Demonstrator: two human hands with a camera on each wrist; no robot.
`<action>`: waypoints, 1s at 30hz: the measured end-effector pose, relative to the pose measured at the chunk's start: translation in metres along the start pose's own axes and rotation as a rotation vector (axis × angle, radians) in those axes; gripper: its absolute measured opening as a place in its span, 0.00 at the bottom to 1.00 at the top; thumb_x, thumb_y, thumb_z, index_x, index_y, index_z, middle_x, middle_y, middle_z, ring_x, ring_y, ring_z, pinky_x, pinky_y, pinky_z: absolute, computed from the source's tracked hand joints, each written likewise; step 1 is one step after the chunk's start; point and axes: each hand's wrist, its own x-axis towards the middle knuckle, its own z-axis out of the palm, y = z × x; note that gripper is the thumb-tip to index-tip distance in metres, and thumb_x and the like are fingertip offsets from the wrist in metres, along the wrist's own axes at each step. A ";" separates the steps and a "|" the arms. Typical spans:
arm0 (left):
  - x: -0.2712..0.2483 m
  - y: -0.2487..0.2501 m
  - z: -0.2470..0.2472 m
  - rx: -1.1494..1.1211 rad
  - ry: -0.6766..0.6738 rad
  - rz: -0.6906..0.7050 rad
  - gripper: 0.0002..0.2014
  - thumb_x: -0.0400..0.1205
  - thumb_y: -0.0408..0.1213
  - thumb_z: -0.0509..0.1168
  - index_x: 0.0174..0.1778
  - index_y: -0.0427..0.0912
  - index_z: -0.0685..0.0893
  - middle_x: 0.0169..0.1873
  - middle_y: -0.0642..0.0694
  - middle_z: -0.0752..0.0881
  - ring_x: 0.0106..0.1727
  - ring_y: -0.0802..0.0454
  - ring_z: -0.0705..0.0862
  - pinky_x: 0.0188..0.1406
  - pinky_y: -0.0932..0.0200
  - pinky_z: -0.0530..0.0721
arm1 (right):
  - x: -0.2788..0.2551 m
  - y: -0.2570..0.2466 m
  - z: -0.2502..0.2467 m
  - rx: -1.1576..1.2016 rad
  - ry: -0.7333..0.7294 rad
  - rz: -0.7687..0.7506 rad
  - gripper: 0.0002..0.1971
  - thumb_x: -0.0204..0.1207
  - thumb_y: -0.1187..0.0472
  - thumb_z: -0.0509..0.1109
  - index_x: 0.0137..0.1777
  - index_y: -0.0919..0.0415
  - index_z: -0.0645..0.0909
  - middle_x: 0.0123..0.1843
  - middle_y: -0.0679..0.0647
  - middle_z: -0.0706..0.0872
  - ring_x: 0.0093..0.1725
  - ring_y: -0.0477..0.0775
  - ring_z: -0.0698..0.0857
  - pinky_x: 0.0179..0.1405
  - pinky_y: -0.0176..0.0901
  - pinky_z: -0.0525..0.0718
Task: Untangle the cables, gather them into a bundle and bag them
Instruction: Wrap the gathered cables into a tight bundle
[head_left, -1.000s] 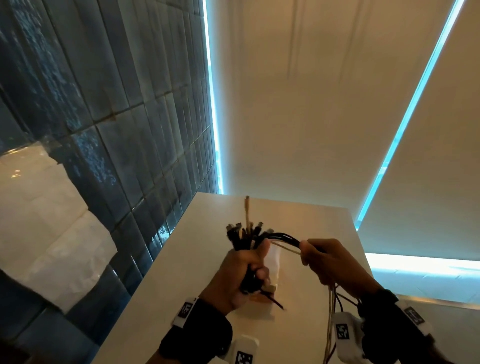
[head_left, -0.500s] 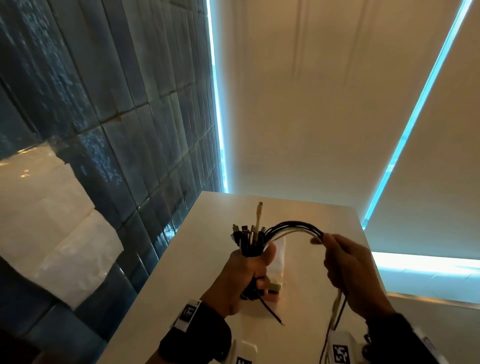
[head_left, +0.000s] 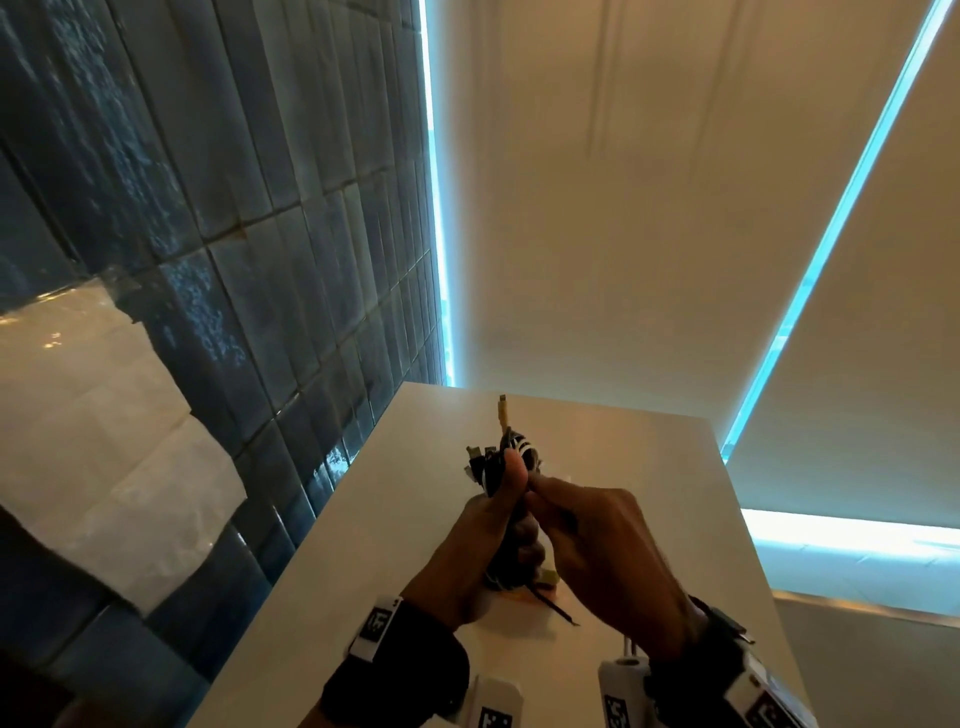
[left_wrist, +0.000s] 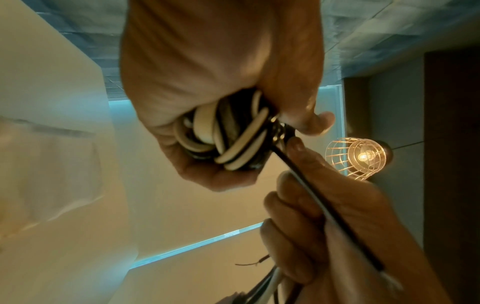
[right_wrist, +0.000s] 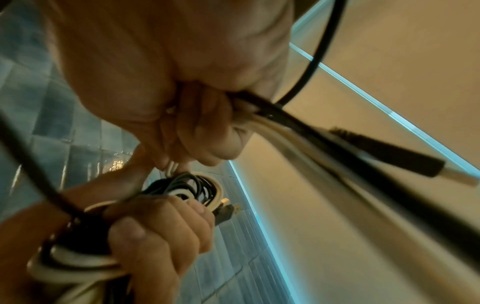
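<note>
My left hand (head_left: 506, 512) grips a bundle of black and beige cables (head_left: 519, 449) above the white table (head_left: 649, 467); one beige plug (head_left: 502, 413) sticks up out of it. My right hand (head_left: 576, 519) is pressed against the left and pinches several loose strands that lead into the bundle. In the left wrist view, coiled loops (left_wrist: 228, 135) fill the left palm, and a black strand (left_wrist: 319, 201) runs through the right hand (left_wrist: 324, 216). The right wrist view shows the strands (right_wrist: 298, 131) trailing out of the right fist, one ending in a black plug (right_wrist: 394, 158). A clear bag (left_wrist: 52, 160) lies on the table.
A dark blue tiled wall (head_left: 234, 260) borders the table's left side. Cream blinds (head_left: 623, 208) hang behind it. The table's right edge (head_left: 748, 545) drops to the floor. A caged lamp (left_wrist: 355, 158) glows on the wall.
My right hand has swung left from holding a cable loop out to the side and now meets the left hand, laying the loop against the bundle. The left hand held still.
</note>
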 end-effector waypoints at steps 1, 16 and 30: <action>0.001 0.002 0.001 -0.007 0.010 -0.003 0.35 0.58 0.73 0.74 0.41 0.45 0.76 0.26 0.47 0.71 0.26 0.53 0.73 0.27 0.61 0.76 | 0.000 -0.001 0.000 -0.050 -0.033 -0.025 0.07 0.81 0.62 0.66 0.54 0.52 0.83 0.28 0.45 0.79 0.25 0.46 0.79 0.22 0.30 0.74; 0.038 0.020 -0.004 -0.247 0.473 0.149 0.16 0.77 0.24 0.67 0.28 0.43 0.70 0.19 0.49 0.70 0.17 0.55 0.71 0.18 0.63 0.74 | -0.018 -0.009 0.024 -0.203 -0.221 0.196 0.07 0.87 0.49 0.52 0.56 0.51 0.64 0.32 0.44 0.73 0.29 0.49 0.74 0.27 0.42 0.71; 0.034 0.018 -0.008 -0.126 0.432 0.262 0.21 0.76 0.31 0.72 0.17 0.48 0.78 0.20 0.47 0.75 0.24 0.51 0.74 0.32 0.54 0.74 | -0.044 0.033 0.011 0.532 -0.445 0.376 0.14 0.79 0.49 0.68 0.64 0.44 0.82 0.58 0.35 0.87 0.56 0.29 0.82 0.49 0.20 0.77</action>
